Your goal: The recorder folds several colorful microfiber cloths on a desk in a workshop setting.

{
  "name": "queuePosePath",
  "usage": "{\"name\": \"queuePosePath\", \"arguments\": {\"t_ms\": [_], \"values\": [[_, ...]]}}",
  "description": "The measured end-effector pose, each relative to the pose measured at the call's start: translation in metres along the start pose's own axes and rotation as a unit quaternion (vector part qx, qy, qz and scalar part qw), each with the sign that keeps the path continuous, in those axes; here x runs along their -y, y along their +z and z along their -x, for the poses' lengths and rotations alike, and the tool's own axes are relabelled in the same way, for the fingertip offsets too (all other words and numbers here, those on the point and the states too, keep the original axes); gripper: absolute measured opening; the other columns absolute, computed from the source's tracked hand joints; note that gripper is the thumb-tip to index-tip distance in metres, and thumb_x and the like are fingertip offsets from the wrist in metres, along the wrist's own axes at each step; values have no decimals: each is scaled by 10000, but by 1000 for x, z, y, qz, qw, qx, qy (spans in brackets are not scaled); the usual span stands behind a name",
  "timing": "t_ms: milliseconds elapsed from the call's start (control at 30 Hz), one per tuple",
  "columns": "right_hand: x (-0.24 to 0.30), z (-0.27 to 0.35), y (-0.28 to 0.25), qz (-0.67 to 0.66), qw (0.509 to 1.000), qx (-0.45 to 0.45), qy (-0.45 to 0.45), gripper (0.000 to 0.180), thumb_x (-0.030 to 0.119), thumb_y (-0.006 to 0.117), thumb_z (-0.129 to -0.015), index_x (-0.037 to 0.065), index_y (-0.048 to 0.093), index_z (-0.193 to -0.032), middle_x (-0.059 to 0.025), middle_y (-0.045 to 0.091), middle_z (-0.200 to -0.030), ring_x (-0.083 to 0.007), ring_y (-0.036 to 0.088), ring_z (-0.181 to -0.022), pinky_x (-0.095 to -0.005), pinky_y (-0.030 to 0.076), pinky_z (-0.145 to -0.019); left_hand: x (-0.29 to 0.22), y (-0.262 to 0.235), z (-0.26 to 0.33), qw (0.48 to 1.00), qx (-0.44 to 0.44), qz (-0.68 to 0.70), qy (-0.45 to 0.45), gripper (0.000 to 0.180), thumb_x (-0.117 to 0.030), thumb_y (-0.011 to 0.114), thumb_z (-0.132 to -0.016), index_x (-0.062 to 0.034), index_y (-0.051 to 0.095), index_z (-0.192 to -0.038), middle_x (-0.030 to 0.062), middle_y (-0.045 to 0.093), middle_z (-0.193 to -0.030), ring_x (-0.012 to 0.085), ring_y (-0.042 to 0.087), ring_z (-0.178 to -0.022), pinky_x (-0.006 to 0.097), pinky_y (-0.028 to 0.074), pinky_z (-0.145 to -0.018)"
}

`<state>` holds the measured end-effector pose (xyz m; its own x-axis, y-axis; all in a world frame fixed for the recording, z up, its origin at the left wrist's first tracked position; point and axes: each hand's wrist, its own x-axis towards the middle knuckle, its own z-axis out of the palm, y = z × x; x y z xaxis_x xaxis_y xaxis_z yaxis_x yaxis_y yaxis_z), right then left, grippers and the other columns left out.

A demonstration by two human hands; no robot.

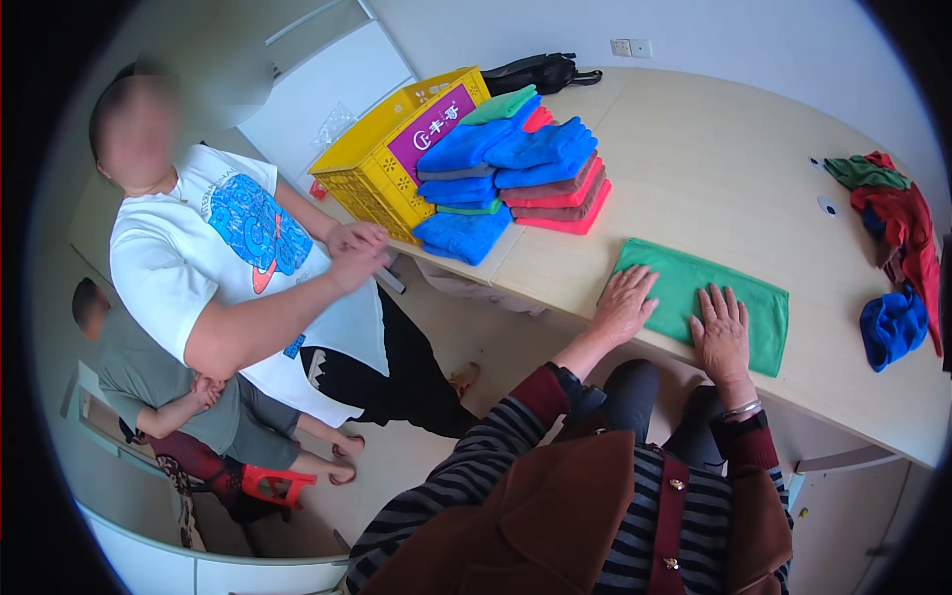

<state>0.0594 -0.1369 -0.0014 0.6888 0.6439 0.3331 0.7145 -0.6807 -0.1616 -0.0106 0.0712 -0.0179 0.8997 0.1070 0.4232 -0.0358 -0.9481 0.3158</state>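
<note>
A green towel (684,273) lies flat on the table in front of me, folded into a long rectangle. My left hand (626,303) rests on its left part, palm down with the fingers stretched out. On its right half my right hand (722,335) lies flat, fingers spread. Neither hand grips anything. Left of the green towel stand stacks of folded towels: one with blue towels (464,236) and a green one, another with blue towels (540,159) over red and brown towels (560,203).
Behind the stacks is a yellow plastic crate (372,188) with a purple panel. A black bag (540,74) lies by the wall. Crumpled red cloths (907,238) and a blue cloth (892,327) sit at the table's right. A person in a white shirt (228,248) stands left; another sits behind.
</note>
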Motion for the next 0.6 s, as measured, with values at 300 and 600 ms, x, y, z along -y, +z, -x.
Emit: {"name": "queuePosePath", "arguments": {"t_ms": [300,600], "values": [[1,0,2,-1,1000,2,-2,518,363,461,-947,84,436,-1383,-121,392,-1452,-332,305,-1365,-485,227,-1118,-4,-10,-5,999,14,-41,5,458,-294,485,-947,-57,464,-1338,157,420,-1402,313,355,-1326,449,248,-1117],[-30,-17,-9,-126,991,-16,30,504,323,531,-914,79,462,-1350,-146,425,-1421,-356,340,-1340,-507,265,-1093,-23,-1,-23,1000,15,-16,1,485,-325,492,-942,-71,450,-1353,157,393,-1428,336,330,-1343,496,239,-1106]]}}
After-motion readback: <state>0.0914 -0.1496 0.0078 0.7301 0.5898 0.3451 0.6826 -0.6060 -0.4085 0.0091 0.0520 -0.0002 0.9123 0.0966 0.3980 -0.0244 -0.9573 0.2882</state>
